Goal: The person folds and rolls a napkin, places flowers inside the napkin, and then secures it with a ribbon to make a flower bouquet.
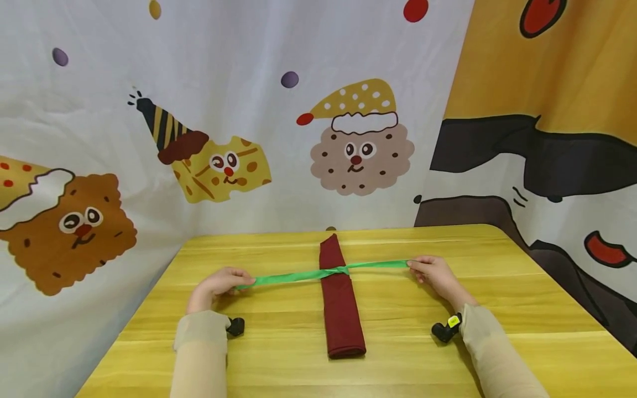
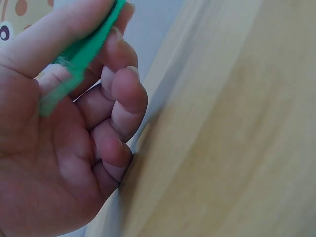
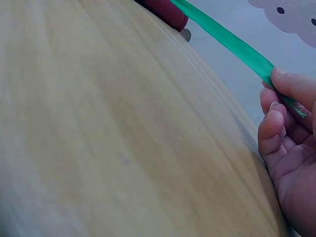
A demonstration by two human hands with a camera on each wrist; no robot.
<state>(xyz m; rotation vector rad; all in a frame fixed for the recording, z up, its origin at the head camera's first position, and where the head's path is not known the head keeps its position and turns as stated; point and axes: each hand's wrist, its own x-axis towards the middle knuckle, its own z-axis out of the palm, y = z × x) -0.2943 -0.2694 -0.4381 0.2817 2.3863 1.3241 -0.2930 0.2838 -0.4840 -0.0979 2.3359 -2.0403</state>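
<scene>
A dark red folded cloth (image 1: pixel 343 315) lies lengthwise on the table, pointing away from me. Around its upper part runs a green ribbon (image 1: pixel 293 276), crossed in a knot (image 1: pixel 341 270) on top of the cloth. My left hand (image 1: pixel 224 283) pinches one end of the ribbon between thumb and fingers; in the left wrist view its frayed tip (image 2: pixel 54 96) hangs over the palm. The other end is pinched by my right hand (image 1: pixel 434 275), with a short tail (image 3: pixel 296 107) past the fingers in the right wrist view. Both ribbon halves stretch out nearly straight to the sides.
The wooden table (image 1: pixel 278 354) has its far edge close to a white curtain (image 1: pixel 239 66) printed with cartoon food. A yellow and black patterned curtain (image 1: pixel 537 132) hangs at the right. Each wrist carries a small black camera (image 1: pixel 446 330).
</scene>
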